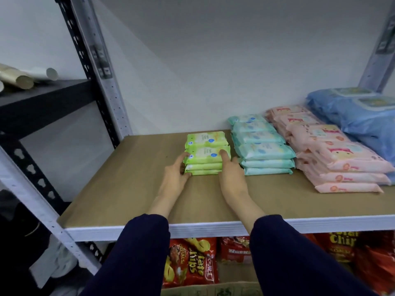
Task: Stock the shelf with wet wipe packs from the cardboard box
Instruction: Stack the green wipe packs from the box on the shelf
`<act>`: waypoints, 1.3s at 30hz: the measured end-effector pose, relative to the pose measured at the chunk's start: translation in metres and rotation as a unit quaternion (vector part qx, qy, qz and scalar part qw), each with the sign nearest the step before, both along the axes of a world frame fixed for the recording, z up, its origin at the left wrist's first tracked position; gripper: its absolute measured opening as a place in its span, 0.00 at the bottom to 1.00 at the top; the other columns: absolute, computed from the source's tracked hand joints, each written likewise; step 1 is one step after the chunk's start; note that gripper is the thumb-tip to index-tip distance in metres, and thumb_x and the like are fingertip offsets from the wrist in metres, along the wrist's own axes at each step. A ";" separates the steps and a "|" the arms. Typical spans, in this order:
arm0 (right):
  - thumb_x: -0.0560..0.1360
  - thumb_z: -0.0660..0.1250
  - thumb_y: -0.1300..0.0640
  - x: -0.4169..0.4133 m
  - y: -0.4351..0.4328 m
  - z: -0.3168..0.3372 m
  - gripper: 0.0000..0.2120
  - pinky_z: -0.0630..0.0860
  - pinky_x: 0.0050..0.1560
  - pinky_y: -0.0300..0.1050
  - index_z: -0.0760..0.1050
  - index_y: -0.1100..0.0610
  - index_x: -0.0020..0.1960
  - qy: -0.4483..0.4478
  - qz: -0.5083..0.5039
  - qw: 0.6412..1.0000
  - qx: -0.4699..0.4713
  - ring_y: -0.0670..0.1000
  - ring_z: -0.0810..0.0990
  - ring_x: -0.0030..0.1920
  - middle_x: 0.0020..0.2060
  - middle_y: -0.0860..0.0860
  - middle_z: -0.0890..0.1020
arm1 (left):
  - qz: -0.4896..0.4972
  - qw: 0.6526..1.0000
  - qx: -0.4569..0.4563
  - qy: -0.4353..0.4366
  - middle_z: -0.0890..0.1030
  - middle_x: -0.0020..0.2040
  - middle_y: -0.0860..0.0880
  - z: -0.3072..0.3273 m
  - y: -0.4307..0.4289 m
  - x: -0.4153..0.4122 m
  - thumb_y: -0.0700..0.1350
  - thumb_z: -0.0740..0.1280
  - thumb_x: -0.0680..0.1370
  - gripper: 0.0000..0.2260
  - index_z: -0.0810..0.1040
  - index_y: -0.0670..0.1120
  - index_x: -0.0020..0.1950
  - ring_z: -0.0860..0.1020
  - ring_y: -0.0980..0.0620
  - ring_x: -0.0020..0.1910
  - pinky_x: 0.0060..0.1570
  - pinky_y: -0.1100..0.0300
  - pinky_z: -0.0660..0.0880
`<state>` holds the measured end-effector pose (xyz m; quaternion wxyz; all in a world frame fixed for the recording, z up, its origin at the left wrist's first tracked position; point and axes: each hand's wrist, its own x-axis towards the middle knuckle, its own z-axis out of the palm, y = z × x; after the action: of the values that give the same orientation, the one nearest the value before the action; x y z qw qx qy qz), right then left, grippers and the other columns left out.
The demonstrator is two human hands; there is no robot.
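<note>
Shelf: fills centre and right of frame, carries all packs.
Blue packs, far right: two labels showing.
Pink packs: front stack three high, rows behind, total unclear.
Teal packs: four tops, two edges beneath front one.
Green packs, centre: front stack three high, one behind.
Left hand, right hand: clasp front green stack's ends.
Step, judged: seating stack beside teal.
Next: let go, fetch more from cardboard box, bottom edge.

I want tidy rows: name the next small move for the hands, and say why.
Probably let go and draw both hands back: the left hand and right hand hold the green stack by its ends, and it already rests flat on the shelf.
</note>
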<state>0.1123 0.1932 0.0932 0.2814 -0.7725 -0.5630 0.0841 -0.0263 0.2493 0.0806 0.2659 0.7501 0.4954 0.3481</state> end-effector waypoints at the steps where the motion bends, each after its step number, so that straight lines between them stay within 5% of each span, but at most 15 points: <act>1: 0.74 0.50 0.75 0.000 0.008 0.000 0.32 0.72 0.48 0.47 0.54 0.52 0.74 -0.009 -0.008 1.000 -0.002 0.60 0.76 0.53 0.59 0.61 0.67 | -0.001 1.000 -0.001 -0.004 0.77 0.46 0.45 0.000 0.008 0.002 0.32 0.66 0.74 0.23 0.70 0.46 0.67 0.75 0.51 0.44 0.43 0.71 0.67; 6: 0.75 0.52 0.74 0.004 0.048 0.000 0.31 0.67 0.42 0.44 0.51 0.54 0.74 -0.045 -0.042 0.998 -0.020 0.59 0.76 0.52 0.61 0.61 0.67 | -0.005 1.000 -0.009 -0.016 0.76 0.46 0.47 -0.004 0.051 0.015 0.33 0.66 0.74 0.24 0.70 0.48 0.68 0.75 0.53 0.45 0.55 0.64 0.71; 12: 0.75 0.54 0.74 0.018 0.093 -0.006 0.32 0.73 0.47 0.47 0.50 0.56 0.74 -0.088 -0.067 0.993 -0.030 0.58 0.77 0.52 0.59 0.61 0.68 | -0.017 0.999 0.006 -0.033 0.76 0.48 0.50 -0.009 0.096 0.037 0.33 0.63 0.75 0.22 0.70 0.48 0.67 0.74 0.55 0.46 0.40 0.73 0.65; 18: 0.73 0.57 0.74 0.033 0.119 -0.006 0.32 0.70 0.42 0.45 0.51 0.59 0.73 -0.194 -0.100 0.975 -0.037 0.55 0.77 0.46 0.55 0.60 0.72 | -0.034 0.998 0.002 -0.049 0.77 0.50 0.46 -0.016 0.129 0.052 0.32 0.64 0.74 0.24 0.70 0.49 0.67 0.75 0.52 0.46 0.51 0.62 0.72; 30: 0.74 0.56 0.73 0.044 0.127 -0.007 0.28 0.74 0.52 0.50 0.55 0.56 0.71 -0.178 -0.105 0.978 -0.021 0.56 0.76 0.51 0.55 0.59 0.73 | -0.036 0.999 0.018 0.002 0.73 0.46 0.49 -0.018 0.137 0.058 0.34 0.64 0.74 0.24 0.67 0.51 0.68 0.71 0.53 0.43 0.49 0.62 0.70; 39: 0.74 0.57 0.72 0.044 0.129 -0.006 0.29 0.74 0.52 0.50 0.55 0.57 0.71 -0.167 -0.095 0.981 -0.024 0.58 0.76 0.51 0.55 0.61 0.73 | -0.033 0.999 0.013 0.007 0.77 0.54 0.42 -0.014 0.133 0.058 0.34 0.64 0.75 0.24 0.67 0.49 0.69 0.76 0.44 0.53 0.51 0.62 0.70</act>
<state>0.1559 0.3218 0.0875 0.1715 -0.8322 -0.5239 -0.0595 0.0322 0.3822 0.0669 0.2641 0.7717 0.4677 0.3406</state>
